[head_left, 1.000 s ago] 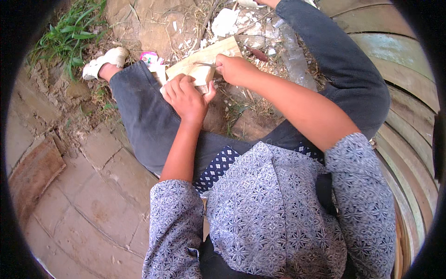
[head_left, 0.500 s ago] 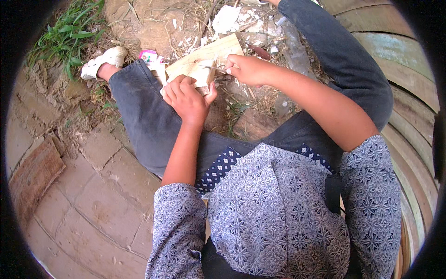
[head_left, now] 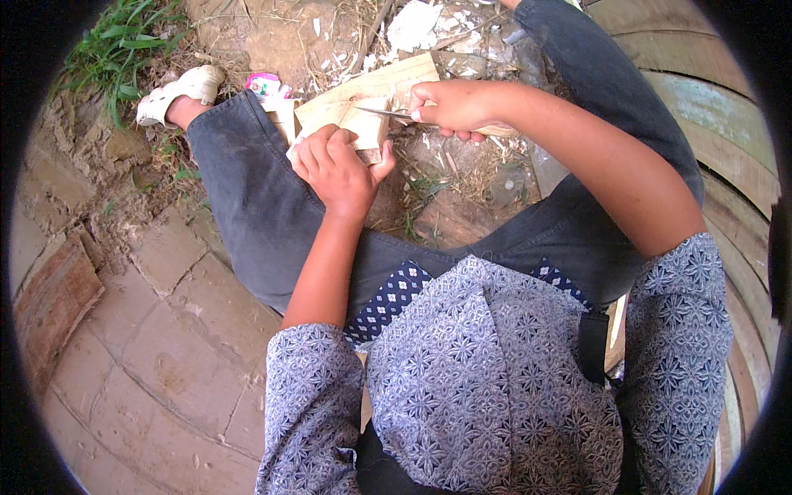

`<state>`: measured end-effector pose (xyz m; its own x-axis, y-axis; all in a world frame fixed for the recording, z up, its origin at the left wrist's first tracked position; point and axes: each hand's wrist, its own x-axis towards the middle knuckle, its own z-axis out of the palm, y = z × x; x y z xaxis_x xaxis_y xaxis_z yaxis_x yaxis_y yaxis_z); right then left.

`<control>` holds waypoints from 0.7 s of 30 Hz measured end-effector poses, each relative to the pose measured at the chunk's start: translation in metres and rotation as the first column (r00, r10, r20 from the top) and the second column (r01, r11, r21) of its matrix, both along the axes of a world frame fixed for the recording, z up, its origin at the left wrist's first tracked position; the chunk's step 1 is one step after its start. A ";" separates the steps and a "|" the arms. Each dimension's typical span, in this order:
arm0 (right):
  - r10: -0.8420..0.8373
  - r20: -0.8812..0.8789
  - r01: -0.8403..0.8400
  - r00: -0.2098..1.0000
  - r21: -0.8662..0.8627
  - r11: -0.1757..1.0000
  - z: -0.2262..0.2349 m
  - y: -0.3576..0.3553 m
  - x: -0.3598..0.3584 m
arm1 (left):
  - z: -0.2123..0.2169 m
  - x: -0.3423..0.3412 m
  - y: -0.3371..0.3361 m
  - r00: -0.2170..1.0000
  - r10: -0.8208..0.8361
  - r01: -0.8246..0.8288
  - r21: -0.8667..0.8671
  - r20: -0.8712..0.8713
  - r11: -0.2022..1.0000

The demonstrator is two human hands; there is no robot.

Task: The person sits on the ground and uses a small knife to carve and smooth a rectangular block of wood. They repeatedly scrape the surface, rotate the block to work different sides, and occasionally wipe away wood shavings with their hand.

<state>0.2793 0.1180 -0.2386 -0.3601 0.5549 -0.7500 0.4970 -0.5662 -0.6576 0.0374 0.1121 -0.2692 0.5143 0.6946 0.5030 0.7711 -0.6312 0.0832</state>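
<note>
My left hand is closed round the near end of a pale wood block, thumb at its right side and fingers over its left. In my right hand is a knife, its handle gripped in a fist. The thin knife blade points left and lies over the upper face of the block. Behind the block, a longer light board slants up to the right. A smaller piece of pale wood is beside the block's left end, near my knee.
White shavings and chips litter the dirt beyond the board. A pink packet lies close to my left leg. Grass grows at the far left. Curved wooden planks run along the right, and paving slabs cover the lower left.
My right hand has moved to the right, drawing the knife with it, and its elbow has swung outward. The left hand and block have shifted slightly to the right.
</note>
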 end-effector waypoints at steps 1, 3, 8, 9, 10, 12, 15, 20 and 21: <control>-0.016 0.000 0.016 1.000 -0.003 1.000 0.001 0.001 0.000 | 0.000 -0.001 -0.001 1.000 0.005 -0.005 -0.025 -0.004 1.000; -0.047 0.001 0.047 0.999 -0.009 0.999 0.002 0.003 0.001 | 0.000 -0.001 -0.001 1.000 0.005 -0.005 -0.050 -0.003 0.999; -0.009 -0.027 0.007 1.000 -0.086 0.996 -0.003 0.006 0.004 | -0.004 -0.003 -0.001 1.000 -0.010 0.010 -0.022 0.011 1.000; 0.008 -0.036 -0.012 0.999 -0.096 0.995 0.000 0.009 0.006 | -0.004 -0.002 -0.001 1.000 -0.009 0.010 -0.024 0.010 1.000; 0.029 -0.030 -0.031 0.999 -0.092 0.995 0.001 0.010 0.007 | -0.003 -0.001 -0.001 1.000 -0.008 0.008 -0.026 0.007 1.000; 0.069 -0.017 -0.070 0.998 -0.085 0.994 0.001 0.012 0.007 | -0.003 -0.002 -0.002 1.000 -0.004 0.004 -0.025 0.003 1.000; 0.079 0.022 -0.078 0.997 -0.025 0.997 -0.001 0.011 0.006 | -0.004 -0.002 -0.003 1.000 0.001 -0.001 -0.024 0.000 1.000; 0.041 0.099 -0.050 0.994 0.095 0.994 -0.004 0.000 -0.006 | -0.002 0.000 0.000 1.000 -0.006 0.006 -0.038 0.000 0.999; 0.031 0.119 -0.046 0.992 0.124 0.991 -0.007 -0.005 -0.008 | -0.002 0.000 -0.001 1.000 0.003 -0.003 -0.044 -0.007 0.999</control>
<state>0.2715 0.1134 -0.2452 -0.2976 0.6351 -0.7128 0.5942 -0.4611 -0.6590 0.0375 0.1114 -0.2711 0.5153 0.7175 0.4688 0.7738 -0.6246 0.1054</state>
